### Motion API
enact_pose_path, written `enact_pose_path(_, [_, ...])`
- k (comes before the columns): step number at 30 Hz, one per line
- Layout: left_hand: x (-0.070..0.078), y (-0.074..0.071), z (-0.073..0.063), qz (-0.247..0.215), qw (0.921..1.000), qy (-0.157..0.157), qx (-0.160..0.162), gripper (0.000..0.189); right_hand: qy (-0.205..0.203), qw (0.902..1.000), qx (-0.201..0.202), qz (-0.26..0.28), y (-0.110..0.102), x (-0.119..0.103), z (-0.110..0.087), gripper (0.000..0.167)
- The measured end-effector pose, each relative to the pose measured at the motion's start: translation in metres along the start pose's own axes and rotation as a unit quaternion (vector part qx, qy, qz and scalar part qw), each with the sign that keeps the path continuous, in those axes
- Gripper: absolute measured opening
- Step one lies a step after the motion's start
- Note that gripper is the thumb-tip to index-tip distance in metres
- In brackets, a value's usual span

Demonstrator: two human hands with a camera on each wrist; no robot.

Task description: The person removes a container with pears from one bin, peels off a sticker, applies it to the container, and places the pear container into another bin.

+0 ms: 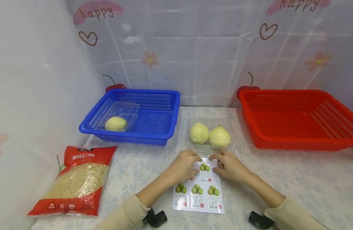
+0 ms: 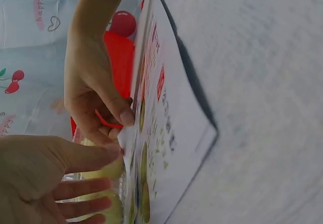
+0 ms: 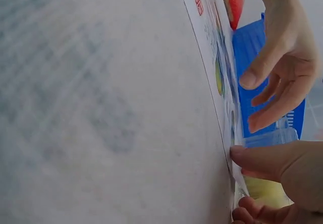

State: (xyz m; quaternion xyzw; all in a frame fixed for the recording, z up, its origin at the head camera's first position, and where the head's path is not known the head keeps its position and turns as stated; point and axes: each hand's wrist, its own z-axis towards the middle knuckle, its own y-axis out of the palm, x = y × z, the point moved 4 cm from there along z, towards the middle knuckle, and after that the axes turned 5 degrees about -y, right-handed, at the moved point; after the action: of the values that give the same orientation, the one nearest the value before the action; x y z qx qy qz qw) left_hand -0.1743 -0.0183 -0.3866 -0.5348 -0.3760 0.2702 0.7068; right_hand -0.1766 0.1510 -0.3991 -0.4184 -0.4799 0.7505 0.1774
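A white sheet of printed pear labels (image 1: 188,195) lies on the table in front of me. My right hand (image 1: 232,166) pinches its far right corner between thumb and fingers; in the left wrist view that corner lifts slightly. My left hand (image 1: 182,166) hovers over the far left part of the sheet, its fingers (image 3: 272,115) loosely bent and holding nothing. The left hand hides some of the upper labels. Just beyond both hands sits a clear plastic box (image 1: 190,146) with two pale yellow-green pears (image 1: 219,136) in it.
At the back left, a blue basket (image 1: 136,138) holds a clear box with a pale fruit (image 1: 115,124). A red basket (image 1: 303,143) stands at the back right. On the left lies a red pasta bag (image 1: 75,182). A patterned curtain (image 1: 188,64) hangs behind.
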Motion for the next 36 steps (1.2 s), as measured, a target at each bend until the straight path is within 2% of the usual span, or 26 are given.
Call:
enact_pose_path(4, [0.001,0.007,-0.003,0.013,0.9966,-0.002,-0.082,0.041,-0.016,0.9981,-0.015,-0.057,0.002,-0.008,-0.001,0.034])
enact_pose_path(7, [0.000,0.010,-0.004,0.008,0.9940,-0.020,-0.107,0.047,-0.033,0.9968,-0.031,-0.067,0.005,-0.013,-0.001,0.041])
enact_pose_path(11, [-0.003,0.009,-0.005,-0.021,0.9931,-0.035,-0.110,0.056,-0.041,0.9962,-0.049,-0.060,0.007,-0.016,0.001,0.049])
enact_pose_path(19, [-0.008,0.010,-0.002,-0.073,0.9884,-0.046,-0.125,0.065,-0.039,0.9959,-0.081,-0.005,0.010,-0.019,0.007,0.053])
enact_pose_path(23, [-0.009,0.011,-0.001,-0.068,0.9880,-0.055,-0.127,0.067,-0.038,0.9965,-0.073,0.011,0.010,-0.017,0.011,0.044])
enact_pose_path(28, [-0.010,0.011,0.001,-0.065,0.9883,-0.053,-0.127,0.067,-0.041,0.9970,-0.062,0.024,0.009,-0.013,0.015,0.038])
enact_pose_path(36, [-0.013,0.010,0.003,-0.060,0.9886,-0.052,-0.128,0.068,-0.052,0.9949,-0.071,0.048,0.010,-0.007,0.020,0.030])
